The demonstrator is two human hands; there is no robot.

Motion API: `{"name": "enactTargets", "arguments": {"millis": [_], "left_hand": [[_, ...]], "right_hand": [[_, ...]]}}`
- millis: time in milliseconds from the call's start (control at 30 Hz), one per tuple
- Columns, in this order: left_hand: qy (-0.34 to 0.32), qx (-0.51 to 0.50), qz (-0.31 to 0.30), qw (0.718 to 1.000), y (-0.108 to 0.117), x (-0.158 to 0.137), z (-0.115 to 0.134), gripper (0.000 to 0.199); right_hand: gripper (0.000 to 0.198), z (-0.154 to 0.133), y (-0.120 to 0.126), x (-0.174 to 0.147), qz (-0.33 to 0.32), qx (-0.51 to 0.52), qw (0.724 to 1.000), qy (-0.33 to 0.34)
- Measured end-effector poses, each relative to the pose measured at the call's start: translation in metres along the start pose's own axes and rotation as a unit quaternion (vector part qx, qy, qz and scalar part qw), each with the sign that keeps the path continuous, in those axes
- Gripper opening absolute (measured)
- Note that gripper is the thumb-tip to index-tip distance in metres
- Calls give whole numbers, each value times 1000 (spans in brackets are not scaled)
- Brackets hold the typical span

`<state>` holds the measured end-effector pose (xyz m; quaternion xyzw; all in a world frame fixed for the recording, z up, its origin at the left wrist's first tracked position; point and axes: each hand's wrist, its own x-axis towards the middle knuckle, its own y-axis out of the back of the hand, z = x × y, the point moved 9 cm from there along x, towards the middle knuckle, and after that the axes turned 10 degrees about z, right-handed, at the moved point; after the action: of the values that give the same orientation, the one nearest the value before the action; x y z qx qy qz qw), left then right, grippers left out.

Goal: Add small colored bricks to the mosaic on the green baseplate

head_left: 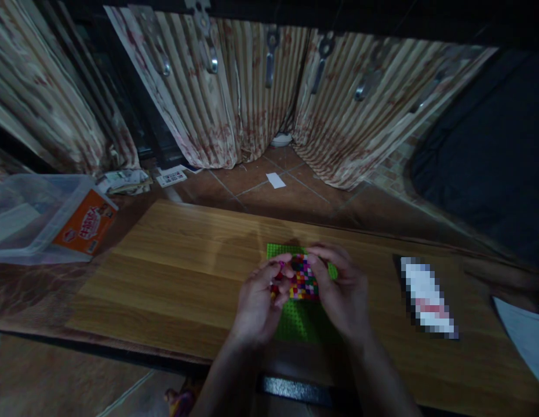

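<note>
A block of small multicoloured toy bricks [303,279] lies over a green studded baseplate [293,324] on the wooden table. My right hand [342,289] grips the block's right side, its thumb on the top face and the other fingers curled round the far edge. At the left side my left hand [261,298] has its fingers bent together, with red and pink bricks showing between the fingertips. Whether those bricks are loose or part of the block is hard to see. Both hands cover much of the block and part of the baseplate.
The low wooden table [165,272] spans the view. On its right lies a pixelated flat item [428,298], with a white sheet [524,330] beyond. A clear plastic bin [43,255] with an orange label stands left. Behind hang striped curtains [235,98]; papers [171,176] lie on the tiled floor.
</note>
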<state>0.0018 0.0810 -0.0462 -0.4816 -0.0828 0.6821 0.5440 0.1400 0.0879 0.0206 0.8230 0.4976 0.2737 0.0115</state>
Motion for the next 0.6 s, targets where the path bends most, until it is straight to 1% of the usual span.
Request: {"name": "enactTargets", "arguments": {"millis": [133,200,267,400,500,600], "left_hand": [[0,19,-30,999,-6,-1,1,15],[-5,32,-34,999,-7,-2,3,15],[-9,49,-38,998,-8,-3,3,21],[4,83,-44,996,-8,-3,-1,32],[6,95,-48,994,-8,-3,-3,34],[10,105,-54,993,-10,-4,-3,35]], "right_hand": [[17,-23,-15,-8,-81,-5,996,43],[18,-29,-18,-9,-103,-20,992,64],[18,-32,-19,-9,-112,-30,990,79],[18,-37,-20,-9,-126,-25,987,101],[20,-40,-21,-11,-139,-14,984,112],[20,-40,-20,-11,-155,2,982,106]]}}
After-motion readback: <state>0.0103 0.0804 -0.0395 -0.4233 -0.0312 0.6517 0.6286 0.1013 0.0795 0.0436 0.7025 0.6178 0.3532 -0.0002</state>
